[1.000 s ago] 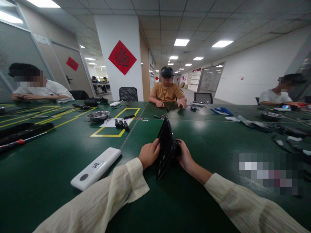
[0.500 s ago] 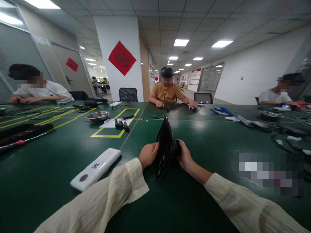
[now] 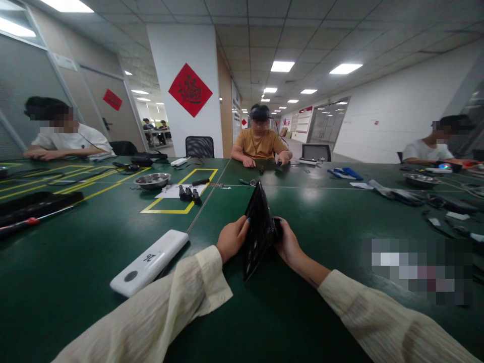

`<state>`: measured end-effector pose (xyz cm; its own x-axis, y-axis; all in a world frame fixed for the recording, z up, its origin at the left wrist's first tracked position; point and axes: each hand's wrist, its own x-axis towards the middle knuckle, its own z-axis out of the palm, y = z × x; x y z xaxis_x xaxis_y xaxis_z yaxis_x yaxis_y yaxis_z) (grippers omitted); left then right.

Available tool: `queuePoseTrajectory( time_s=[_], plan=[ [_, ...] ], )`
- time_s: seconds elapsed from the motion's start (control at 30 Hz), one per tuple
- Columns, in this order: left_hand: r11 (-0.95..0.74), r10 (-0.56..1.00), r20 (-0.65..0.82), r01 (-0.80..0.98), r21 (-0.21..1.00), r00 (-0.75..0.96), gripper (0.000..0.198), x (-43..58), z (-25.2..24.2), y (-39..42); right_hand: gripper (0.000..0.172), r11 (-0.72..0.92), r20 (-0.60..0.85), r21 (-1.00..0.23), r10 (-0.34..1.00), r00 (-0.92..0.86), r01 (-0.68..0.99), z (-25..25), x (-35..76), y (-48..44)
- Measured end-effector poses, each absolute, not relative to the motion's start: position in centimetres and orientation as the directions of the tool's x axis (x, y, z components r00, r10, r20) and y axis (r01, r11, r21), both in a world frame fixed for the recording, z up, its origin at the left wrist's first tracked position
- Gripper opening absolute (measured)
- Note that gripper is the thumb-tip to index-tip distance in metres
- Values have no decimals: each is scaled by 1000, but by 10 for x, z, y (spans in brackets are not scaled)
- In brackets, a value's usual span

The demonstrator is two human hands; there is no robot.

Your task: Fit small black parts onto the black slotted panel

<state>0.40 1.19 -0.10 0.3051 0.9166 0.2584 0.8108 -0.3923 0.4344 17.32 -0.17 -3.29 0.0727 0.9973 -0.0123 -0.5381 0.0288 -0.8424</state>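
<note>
A thin, glossy black panel (image 3: 258, 237) stands on edge, tilted, above the green table in front of me. Its kind cannot be made out. My left hand (image 3: 233, 238) grips its left side, thumb pressed on the face. On the other side, my right hand (image 3: 289, 244) is closed around a black chunky part (image 3: 278, 230) at the panel's back; most of those fingers are hidden. To the left of my left hand lies a white oblong device (image 3: 149, 264) with a round grey spot and handwritten marks.
Across the green table (image 3: 321, 227) sits a person in a yellow shirt (image 3: 260, 143); others sit left and right. A metal bowl (image 3: 152, 180), black clustered parts (image 3: 189, 194) and a red-marked rod (image 3: 34, 222) lie left. Blue cloth (image 3: 345, 174) and cables lie right.
The panel and my hands are nearly still. The person opposite has drawn one hand in toward the middle, holding a small dark item. The person at left has shifted slightly right.
</note>
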Motion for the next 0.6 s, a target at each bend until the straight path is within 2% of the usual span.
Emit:
queuePoseTrajectory(
  time_s=[0.23,0.47,0.6],
  plan=[
    [-392,917,247,830,396,314,35,4,-1,11,28,32,-5,-838,998,67,-545,-30,174,-3],
    [-452,891,258,777,439,373,43,5,1,11,30,26,-9,-820,998,59,-572,-30,173,-4],
    [-438,898,248,806,398,364,39,4,1,8,28,19,-18,-815,998,58,-579,-29,173,-4]
  ],
)
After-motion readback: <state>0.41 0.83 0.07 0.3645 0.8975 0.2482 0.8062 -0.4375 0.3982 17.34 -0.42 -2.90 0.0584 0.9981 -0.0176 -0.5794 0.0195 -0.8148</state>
